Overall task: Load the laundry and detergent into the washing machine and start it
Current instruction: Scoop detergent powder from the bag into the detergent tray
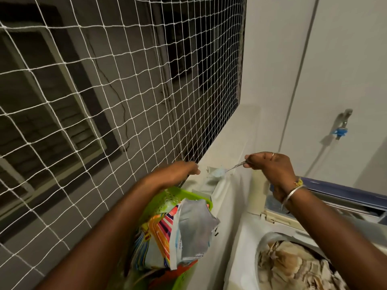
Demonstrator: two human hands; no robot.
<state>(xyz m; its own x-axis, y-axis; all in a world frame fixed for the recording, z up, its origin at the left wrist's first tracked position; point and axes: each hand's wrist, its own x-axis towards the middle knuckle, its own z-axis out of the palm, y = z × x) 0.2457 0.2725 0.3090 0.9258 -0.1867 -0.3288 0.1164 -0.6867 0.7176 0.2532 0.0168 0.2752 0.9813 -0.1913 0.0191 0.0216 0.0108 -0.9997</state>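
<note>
Just right of frame centre, the spoon (231, 168) lies nearly level. Its long axis runs across the frame and dips slightly leftward, with the handle pinched in the fingertips of the right hand (270, 164) and the bowl pointing left toward the left hand (180, 170). The bowl carries a heap of pale blue detergent powder (218, 171), held over a small whitish packet (211, 178) on the ledge (222, 143). The packet is blurred, so its opening is hard to make out. The left hand reaches to the ledge's edge by the net (104, 101), fingers bent downward, and I cannot tell whether they hold anything. Below it, a green basket (161, 197) holds a torn detergent bag (194, 225), brightly striped outside and silver inside, partly hidden by the forearm. In the lower right, the washing machine (240, 237) is cut off by the frame. Its lid (339, 190) is raised and crumpled beige laundry (293, 266) fills the drum.
</note>
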